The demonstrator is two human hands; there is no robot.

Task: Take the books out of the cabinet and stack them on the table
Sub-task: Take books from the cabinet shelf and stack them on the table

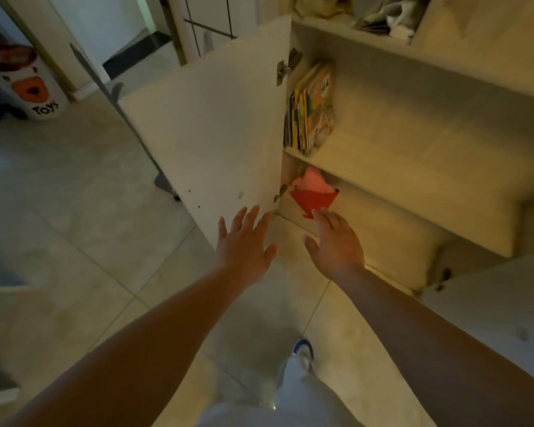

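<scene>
While both arms stretch forward over the tiled floor (74, 229), the left hand (244, 245) is spread flat with its fingers (253, 215) splayed wide and nothing held, the fingertips lying at the bottom corner of the open cabinet door (210, 124); whether they touch the panel cannot be told. Just to the right of it, the right hand (336, 241) is also open and empty, palm turned inward toward the left hand, thumb pointing left, its fingers loosely extended. Directly beyond the right fingertips, on the lower shelf of the cabinet (413, 167), sits a red object (315, 198) with something pink (313, 181) tucked into it; the fingertips overlap its lower edge in this view, though contact is not clear. Farther above the fingers of both hands, on the shelf one level up, the books (309, 109) stand upright in a tight row pressed against the left inner wall, beside the door hinge (285, 69), with yellow spines and an orange cover facing outward. Well off to the left of the left hand, a white bin marked "TOYS" (34, 84) stands on the floor. Below the wrists, a light trouser leg and a shoe (304, 352) show.
</scene>
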